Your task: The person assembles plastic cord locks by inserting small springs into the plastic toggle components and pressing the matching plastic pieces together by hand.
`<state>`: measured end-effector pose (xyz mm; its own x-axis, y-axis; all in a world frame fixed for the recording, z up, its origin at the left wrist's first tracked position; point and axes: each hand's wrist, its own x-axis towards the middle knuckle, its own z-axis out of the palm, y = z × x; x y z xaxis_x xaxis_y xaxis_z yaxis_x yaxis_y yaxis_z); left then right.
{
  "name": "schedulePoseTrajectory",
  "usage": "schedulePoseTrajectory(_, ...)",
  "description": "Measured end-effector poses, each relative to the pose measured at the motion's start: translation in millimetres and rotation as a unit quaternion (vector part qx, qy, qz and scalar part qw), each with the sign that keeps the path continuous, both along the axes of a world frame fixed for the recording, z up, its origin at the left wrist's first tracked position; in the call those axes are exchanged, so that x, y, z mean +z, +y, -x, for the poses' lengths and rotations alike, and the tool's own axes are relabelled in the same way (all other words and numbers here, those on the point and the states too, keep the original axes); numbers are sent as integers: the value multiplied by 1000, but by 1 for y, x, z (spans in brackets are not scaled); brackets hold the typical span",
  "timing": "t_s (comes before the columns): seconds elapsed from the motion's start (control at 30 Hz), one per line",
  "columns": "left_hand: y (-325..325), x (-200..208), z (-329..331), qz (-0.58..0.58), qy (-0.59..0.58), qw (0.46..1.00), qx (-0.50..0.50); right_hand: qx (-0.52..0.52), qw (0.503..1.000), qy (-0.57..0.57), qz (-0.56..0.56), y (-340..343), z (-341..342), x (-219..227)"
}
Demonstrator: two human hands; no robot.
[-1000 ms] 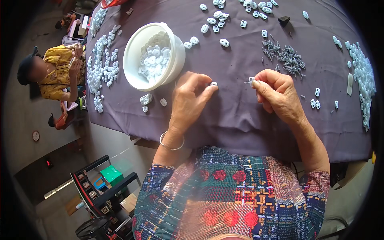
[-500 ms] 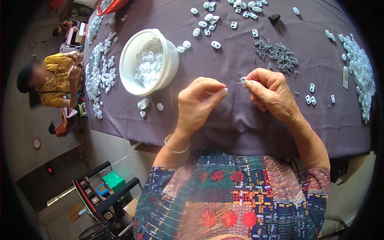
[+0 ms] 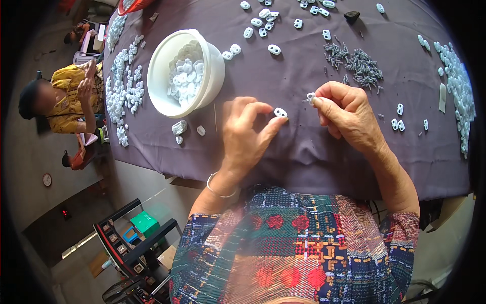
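My left hand (image 3: 246,124) is closed at its thumb and fingertips on a white oval two-hole cord lock shell (image 3: 280,113); its other fingers are smeared by motion. The face with the two holes is turned upward. To its right, my right hand (image 3: 349,114) pinches a small white cord lock plunger (image 3: 311,96) between thumb and forefinger. A thin metal spring (image 3: 305,100) sticks out of that piece toward the left. Both hands are raised over the cloth near the table's front edge, apart from each other. Beyond my right hand lies a heap of small springs (image 3: 365,68).
A white tub (image 3: 215,81) of white pieces stands left of my hands. Loose pieces, a dark stone (image 3: 352,16) and a long pile of white pieces (image 3: 455,86) lie on the purple-grey cloth (image 3: 298,162). A person in yellow (image 3: 68,96) sits at far left.
My left fingers have opened out a little and the two-hole shell in them now shows its face. My right hand still pinches the plunger with its spring, nearly in place.
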<state>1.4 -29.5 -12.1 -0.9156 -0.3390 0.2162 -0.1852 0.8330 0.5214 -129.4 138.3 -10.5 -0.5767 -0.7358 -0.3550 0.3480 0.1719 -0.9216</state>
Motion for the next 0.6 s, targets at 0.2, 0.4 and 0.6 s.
schedulePoseTrajectory(0.2, 15, 0, 19, 5, 61, 996, -69, 1, 1000, 9, 10, -1, 0, -2)
schedulePoseTrajectory(0.4, 10, 21, 21, -527, -66, 843, 84, -7, 999, 33, 34, 1, -2, -3)
schedulePoseTrajectory(0.6, 3, 9, 20, -691, -64, 715, 81, -22, 997, 70, 37, 1, -7, -3)
